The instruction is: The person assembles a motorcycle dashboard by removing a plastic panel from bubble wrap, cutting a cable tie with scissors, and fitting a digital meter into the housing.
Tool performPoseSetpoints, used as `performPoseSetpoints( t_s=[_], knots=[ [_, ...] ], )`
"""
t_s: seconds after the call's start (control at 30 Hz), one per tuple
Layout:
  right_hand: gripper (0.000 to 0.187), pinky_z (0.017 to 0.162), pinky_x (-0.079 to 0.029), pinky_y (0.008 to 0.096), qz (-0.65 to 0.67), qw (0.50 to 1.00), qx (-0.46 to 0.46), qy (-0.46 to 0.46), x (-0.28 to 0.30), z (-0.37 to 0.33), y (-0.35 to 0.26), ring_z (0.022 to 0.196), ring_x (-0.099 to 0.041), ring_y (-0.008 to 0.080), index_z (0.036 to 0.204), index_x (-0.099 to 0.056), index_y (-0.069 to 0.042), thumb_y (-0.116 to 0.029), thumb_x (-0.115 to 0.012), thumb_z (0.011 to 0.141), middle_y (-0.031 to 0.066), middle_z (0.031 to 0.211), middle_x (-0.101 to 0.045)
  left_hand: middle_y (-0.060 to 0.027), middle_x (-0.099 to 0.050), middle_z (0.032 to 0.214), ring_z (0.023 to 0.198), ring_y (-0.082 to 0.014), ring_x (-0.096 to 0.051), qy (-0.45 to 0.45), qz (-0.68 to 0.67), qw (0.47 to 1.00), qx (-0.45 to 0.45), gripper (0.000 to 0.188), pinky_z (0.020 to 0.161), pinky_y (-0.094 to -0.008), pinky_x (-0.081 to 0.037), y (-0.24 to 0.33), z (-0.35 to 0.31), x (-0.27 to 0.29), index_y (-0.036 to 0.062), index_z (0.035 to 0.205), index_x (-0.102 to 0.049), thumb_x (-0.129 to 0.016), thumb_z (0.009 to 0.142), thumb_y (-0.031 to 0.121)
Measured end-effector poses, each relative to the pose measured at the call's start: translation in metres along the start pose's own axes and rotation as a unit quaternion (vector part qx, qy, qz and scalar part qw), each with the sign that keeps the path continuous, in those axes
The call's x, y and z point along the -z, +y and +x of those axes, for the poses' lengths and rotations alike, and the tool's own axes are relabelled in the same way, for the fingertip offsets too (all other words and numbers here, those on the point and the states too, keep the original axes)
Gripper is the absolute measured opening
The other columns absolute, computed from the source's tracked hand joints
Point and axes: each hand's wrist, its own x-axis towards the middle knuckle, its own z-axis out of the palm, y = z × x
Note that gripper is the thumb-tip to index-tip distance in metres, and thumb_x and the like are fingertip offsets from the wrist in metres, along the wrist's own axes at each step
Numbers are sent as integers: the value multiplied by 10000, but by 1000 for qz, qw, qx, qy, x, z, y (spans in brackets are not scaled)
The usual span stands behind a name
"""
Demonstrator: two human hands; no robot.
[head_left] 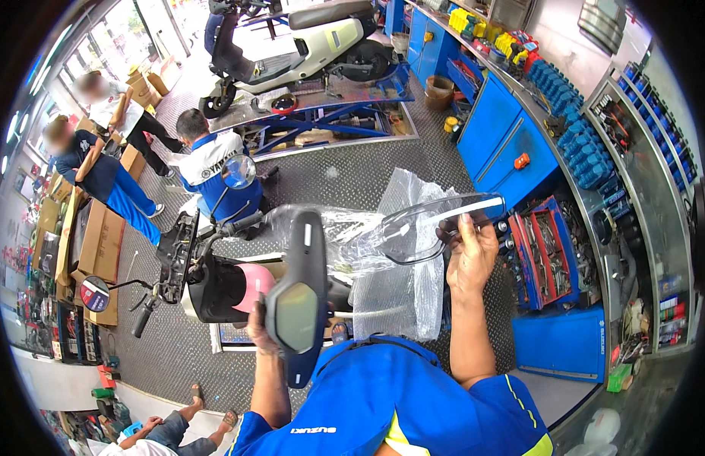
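Observation:
My left hand (259, 323) is closed on the edge of a long dark-blue panel (297, 262) with a hexagonal display window, held upright in front of my body. To the right, my right hand (472, 258) pinches a see-through tinted shield (421, 228) with a dark rim by its right end. Clear plastic film (333, 220) and a sheet of bubble wrap (398, 300) lie beneath and behind the two parts, over a scooter's seat area. The scooter (216, 289), with a pink front of the seat, stands crosswise before me, its handlebars to the left.
A person (216, 163) crouches beyond the scooter; two more (98, 156) stand at left, another sits (166, 433) lower left. A pale scooter (307, 57) rests on a blue lift (322, 125). At right are a tool cart (546, 254), blue cabinets (508, 137) and a crowded bench.

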Motion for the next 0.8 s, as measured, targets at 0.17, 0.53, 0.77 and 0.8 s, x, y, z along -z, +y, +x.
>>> performPoseSetpoints(
  t_s=[0.17,0.53,0.77,0.8],
  knots=[
    [119,813,-655,417,70,993,-84,49,14,2,9,923,-741,217,1141,-678,-83,-70,-643,1028,94,1035,-746,-295,-585,1417,1174,-437,-679,-115,-31,991,64,982,983,-566,-592,-12,7,-45,-43,1544,-402,-509,954,734],
    [68,860,-637,449,107,984,-141,26,13,-23,32,931,-737,242,1088,-659,-58,-85,-638,1029,113,1048,-750,-293,-573,1437,1231,-438,-655,-171,-26,983,64,1053,1033,-574,-563,-20,26,-62,-15,1565,-385,-492,917,807],
    [189,823,-624,407,90,947,-306,-25,0,-52,35,918,-727,202,1169,-633,-103,-162,-700,1003,44,1021,-728,-337,-520,1480,1294,-450,-609,-134,53,988,60,1073,1069,-558,-520,-14,28,-60,-72,1577,-348,-496,932,773],
    [203,829,-636,416,105,934,-339,-44,-2,-57,40,934,-737,209,1172,-636,-118,-193,-714,1001,54,1043,-739,-334,-526,1476,1299,-450,-606,-151,68,984,64,1067,1075,-552,-519,-15,30,-54,-77,1573,-353,-494,937,768]
  ],
)
